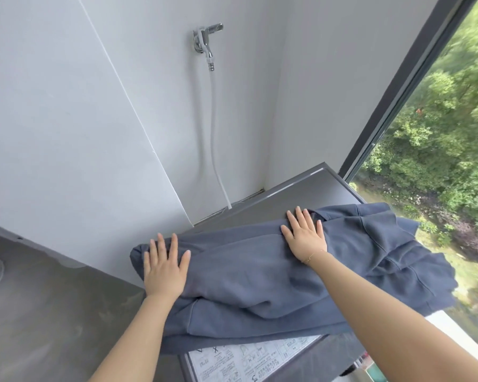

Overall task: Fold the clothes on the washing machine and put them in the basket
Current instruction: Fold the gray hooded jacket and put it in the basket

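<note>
Pressing left hand (164,267), right hand (305,232) flat on garment (254,274).

A slate-blue sweatshirt-fabric garment (260,274) lies spread across the flat grey top of a washing machine (312,193), its right part hanging past the machine's edge by the window. The left hand (164,267) lies flat with straight, spread fingers on the garment's left end; the right hand (305,234) presses flat on its far upper edge, a thin gold bracelet (312,256) at the wrist. A white printed instruction sticker (249,359) shows below the cloth. On the white wall (66,119) behind, a chrome tap (206,41) feeds a white hose (213,128) running down behind the machine. Green trees (447,128) fill the dark-framed window
</note>
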`<action>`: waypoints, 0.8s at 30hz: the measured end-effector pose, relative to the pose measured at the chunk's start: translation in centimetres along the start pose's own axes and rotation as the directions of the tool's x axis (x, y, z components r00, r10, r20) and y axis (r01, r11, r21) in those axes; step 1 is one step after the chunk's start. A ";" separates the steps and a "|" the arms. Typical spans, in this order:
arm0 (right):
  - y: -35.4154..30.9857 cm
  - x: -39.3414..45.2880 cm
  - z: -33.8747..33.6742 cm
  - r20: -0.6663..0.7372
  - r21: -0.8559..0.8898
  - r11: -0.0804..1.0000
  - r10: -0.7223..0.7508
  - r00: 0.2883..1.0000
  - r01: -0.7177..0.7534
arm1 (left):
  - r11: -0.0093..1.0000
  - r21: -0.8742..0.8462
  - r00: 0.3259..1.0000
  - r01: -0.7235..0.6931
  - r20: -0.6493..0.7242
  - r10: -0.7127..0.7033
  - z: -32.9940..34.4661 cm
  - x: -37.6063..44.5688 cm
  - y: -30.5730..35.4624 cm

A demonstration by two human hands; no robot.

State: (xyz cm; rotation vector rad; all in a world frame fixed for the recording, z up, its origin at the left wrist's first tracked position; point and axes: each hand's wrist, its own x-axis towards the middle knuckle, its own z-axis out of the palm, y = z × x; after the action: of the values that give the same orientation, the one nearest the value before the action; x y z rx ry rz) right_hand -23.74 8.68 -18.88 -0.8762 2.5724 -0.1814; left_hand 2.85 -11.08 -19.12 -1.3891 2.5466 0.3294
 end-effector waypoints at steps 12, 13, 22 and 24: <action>12.2 -3.4 -8.5 -0.403 0.486 0.872 0.288 0.869 -0.063 | 0.907 -0.171 0.922 -0.386 -0.044 0.384 -5.1 -5.1 20.6; 14.3 -3.7 -9.1 -0.397 0.509 0.852 0.356 0.846 -0.120 | 0.877 -0.178 0.893 -0.447 -0.035 0.448 -4.8 -5.8 23.1; 25.9 -6.5 -10.0 -0.157 0.674 0.667 0.550 0.820 -0.318 | 0.738 -0.273 0.687 -0.617 0.272 0.674 1.3 -10.0 39.6; 27.3 -6.6 -9.7 -0.103 0.701 0.641 0.525 0.845 -0.312 | 0.792 -0.097 0.761 -0.602 0.231 0.607 2.8 -10.2 41.6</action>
State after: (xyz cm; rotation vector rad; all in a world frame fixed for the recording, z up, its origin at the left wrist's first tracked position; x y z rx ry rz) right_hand -38.26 34.27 -14.70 0.0521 2.5734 -1.0871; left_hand -26.67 19.83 -14.96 -0.4291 2.6972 0.5901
